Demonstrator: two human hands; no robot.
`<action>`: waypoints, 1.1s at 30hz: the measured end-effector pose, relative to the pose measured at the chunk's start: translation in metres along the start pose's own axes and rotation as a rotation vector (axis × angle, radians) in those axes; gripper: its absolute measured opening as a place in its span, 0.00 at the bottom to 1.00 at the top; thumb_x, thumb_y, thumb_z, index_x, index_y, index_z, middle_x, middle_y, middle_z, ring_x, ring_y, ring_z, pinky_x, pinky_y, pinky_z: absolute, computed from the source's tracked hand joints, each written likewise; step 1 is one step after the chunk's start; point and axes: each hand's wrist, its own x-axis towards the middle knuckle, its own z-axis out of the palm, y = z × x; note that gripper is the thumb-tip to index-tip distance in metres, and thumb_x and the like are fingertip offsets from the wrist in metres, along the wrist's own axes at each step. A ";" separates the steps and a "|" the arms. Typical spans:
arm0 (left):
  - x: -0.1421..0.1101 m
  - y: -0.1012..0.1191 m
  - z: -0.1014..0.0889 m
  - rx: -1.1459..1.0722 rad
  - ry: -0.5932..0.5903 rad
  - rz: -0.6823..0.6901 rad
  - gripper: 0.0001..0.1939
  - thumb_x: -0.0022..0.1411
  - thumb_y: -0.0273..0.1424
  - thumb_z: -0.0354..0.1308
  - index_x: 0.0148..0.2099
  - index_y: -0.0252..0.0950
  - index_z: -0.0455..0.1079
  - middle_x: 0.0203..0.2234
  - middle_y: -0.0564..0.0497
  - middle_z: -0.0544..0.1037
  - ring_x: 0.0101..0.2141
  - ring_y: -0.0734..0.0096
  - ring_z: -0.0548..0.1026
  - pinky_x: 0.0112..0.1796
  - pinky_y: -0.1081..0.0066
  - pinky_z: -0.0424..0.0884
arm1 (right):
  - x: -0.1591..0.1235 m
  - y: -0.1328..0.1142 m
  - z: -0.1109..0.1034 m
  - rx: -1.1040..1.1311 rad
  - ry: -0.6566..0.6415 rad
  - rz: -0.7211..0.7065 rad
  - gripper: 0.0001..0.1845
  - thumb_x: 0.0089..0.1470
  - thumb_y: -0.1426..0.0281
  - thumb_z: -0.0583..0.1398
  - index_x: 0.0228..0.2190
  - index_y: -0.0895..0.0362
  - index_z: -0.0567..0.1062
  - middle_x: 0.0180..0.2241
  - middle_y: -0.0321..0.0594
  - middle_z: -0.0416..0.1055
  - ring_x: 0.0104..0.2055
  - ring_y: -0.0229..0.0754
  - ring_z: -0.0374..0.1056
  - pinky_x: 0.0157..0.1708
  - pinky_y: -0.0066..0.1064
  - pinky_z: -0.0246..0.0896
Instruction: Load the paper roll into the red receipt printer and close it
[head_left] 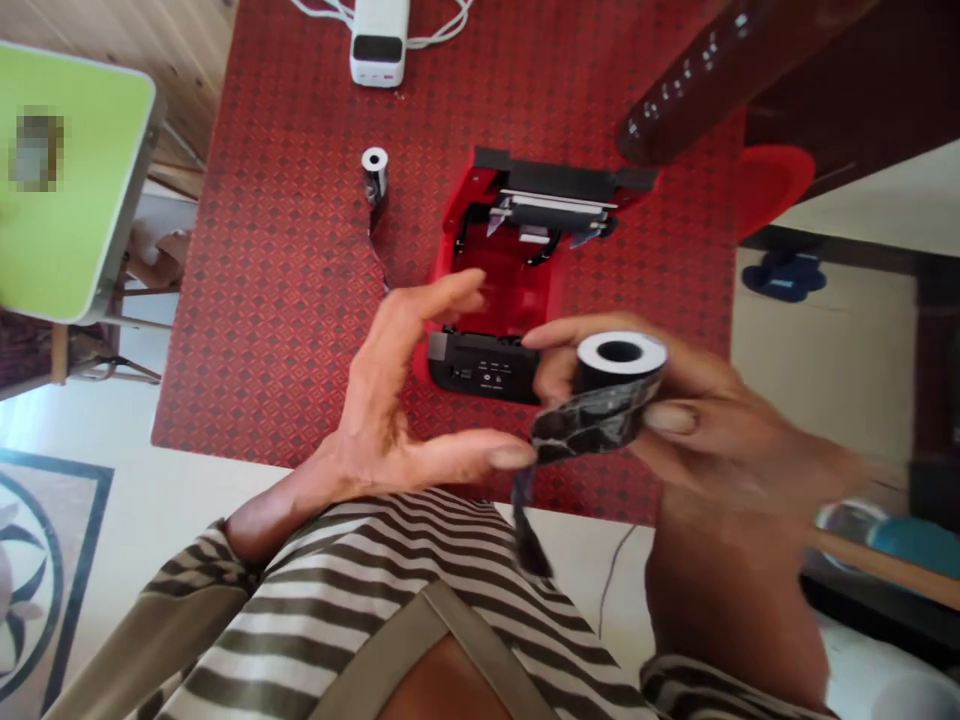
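Note:
My right hand grips a small paper roll with a white core end and a black, shiny printed outer side. A loose dark strip dangles from the roll. Thumb and fingers spread wide, my left hand holds nothing; its thumb tip is at the roll's left edge, and I cannot tell whether it touches. Behind the hands a red and black label printer sits on the table with its lid raised and its red inner bay showing. My hands hide part of its front.
On the red patterned table a second small roll stands left of the printer, its strip trailing off. A white power bank with cables lies at the back. A dark glossy cylinder reaches in at upper right. A green table stands left.

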 end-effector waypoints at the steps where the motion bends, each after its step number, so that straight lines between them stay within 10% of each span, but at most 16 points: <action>1: 0.001 0.009 -0.001 -0.027 -0.034 -0.019 0.44 0.75 0.71 0.79 0.81 0.57 0.83 0.65 0.42 0.90 0.63 0.28 0.87 0.64 0.28 0.86 | 0.003 0.002 0.006 -0.007 0.003 -0.027 0.33 0.85 0.40 0.56 0.73 0.40 0.85 0.49 0.43 0.91 0.35 0.52 0.85 0.33 0.41 0.79; 7: -0.003 0.035 -0.012 -0.117 -0.103 -0.212 0.42 0.82 0.73 0.71 0.74 0.45 0.85 0.56 0.45 0.92 0.52 0.49 0.89 0.56 0.48 0.89 | 0.013 0.004 0.027 -0.048 0.081 0.024 0.31 0.83 0.40 0.61 0.72 0.40 0.87 0.49 0.42 0.90 0.42 0.54 0.87 0.41 0.45 0.84; 13: -0.002 0.034 -0.015 0.028 -0.105 -0.242 0.11 0.82 0.26 0.74 0.62 0.41 0.84 0.42 0.54 0.91 0.39 0.70 0.88 0.43 0.69 0.82 | 0.021 -0.005 0.022 0.016 0.231 0.159 0.35 0.62 0.47 0.87 0.61 0.41 0.83 0.44 0.33 0.88 0.43 0.49 0.86 0.42 0.39 0.84; 21: -0.011 0.023 -0.012 0.024 -0.101 -0.288 0.15 0.80 0.31 0.77 0.64 0.40 0.83 0.37 0.56 0.88 0.31 0.74 0.82 0.34 0.72 0.78 | 0.042 -0.007 0.022 -0.609 0.277 -0.106 0.11 0.76 0.61 0.77 0.55 0.45 0.87 0.51 0.40 0.92 0.52 0.53 0.88 0.56 0.45 0.82; 33: -0.009 0.008 -0.014 -0.005 -0.035 -0.239 0.17 0.85 0.41 0.79 0.66 0.40 0.83 0.38 0.55 0.90 0.31 0.74 0.82 0.35 0.72 0.80 | 0.064 0.005 0.039 -1.141 0.257 -0.040 0.16 0.81 0.70 0.63 0.62 0.47 0.86 0.51 0.53 0.90 0.58 0.71 0.84 0.55 0.60 0.79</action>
